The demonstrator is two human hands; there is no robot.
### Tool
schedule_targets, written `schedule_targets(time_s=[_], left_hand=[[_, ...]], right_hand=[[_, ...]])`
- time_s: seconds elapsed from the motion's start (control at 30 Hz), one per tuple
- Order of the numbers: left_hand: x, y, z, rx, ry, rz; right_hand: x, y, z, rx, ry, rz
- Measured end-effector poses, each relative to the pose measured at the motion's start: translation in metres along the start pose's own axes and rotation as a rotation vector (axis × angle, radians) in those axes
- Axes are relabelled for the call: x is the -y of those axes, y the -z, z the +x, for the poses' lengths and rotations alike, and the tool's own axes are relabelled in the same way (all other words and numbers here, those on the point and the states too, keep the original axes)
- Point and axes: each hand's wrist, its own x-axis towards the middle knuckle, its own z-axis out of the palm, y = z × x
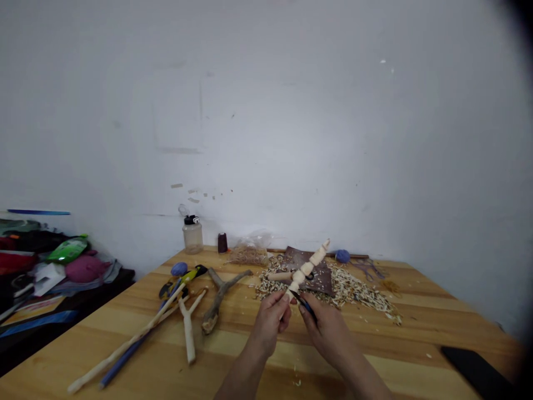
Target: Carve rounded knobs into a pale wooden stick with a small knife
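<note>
A pale carved stick [307,268] with several rounded bulges slants up to the right above the table. My left hand [270,319] is closed around its lower end. In my right hand [327,328] is a knife [303,301] with a dark blade and blue handle, the blade against the stick just above my left fingers. Behind the stick, a dark brown sheet [322,278] lies among a heap of wood shavings [353,289]. A short peeled stick [280,276] rests on the heap.
Left on the wooden table [233,355] lie a peeled forked stick [188,333], a bark-covered fork [219,297] and long sticks [125,347]. A bottle [193,236] and thread spool [222,243] stand behind. A dark flat object [474,369] is at right.
</note>
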Motion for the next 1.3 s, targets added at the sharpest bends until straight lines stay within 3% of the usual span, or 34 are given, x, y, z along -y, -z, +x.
schedule_targets(time_s=[0.4, 0.53, 0.67, 0.87, 1.03, 1.17, 1.3], left_hand=[[0.003, 0.001, 0.000, 0.025, 0.090, -0.081], [0.005, 0.002, 0.000, 0.056, 0.073, 0.010], [0.004, 0.003, -0.001, 0.048, -0.016, 0.223], [-0.003, 0.001, -0.006, -0.039, -0.312, 0.881], [-0.010, -0.001, -0.012, -0.070, -0.352, 1.328], [-0.009, 0.001, -0.013, -0.050, -0.392, 1.477], [-0.003, 0.004, -0.010, -0.078, -0.429, 1.390]], right_hand=[[0.006, -0.001, -0.002, -0.035, -0.012, -0.169], [0.008, -0.002, -0.003, -0.016, -0.024, -0.223], [0.010, -0.002, -0.004, -0.001, -0.040, -0.266], [0.014, -0.003, -0.003, -0.008, -0.079, -0.291], [0.013, -0.003, -0.003, 0.020, -0.103, -0.286], [0.012, -0.001, -0.003, 0.039, -0.105, -0.295], [0.008, 0.000, -0.001, 0.050, -0.104, -0.194]])
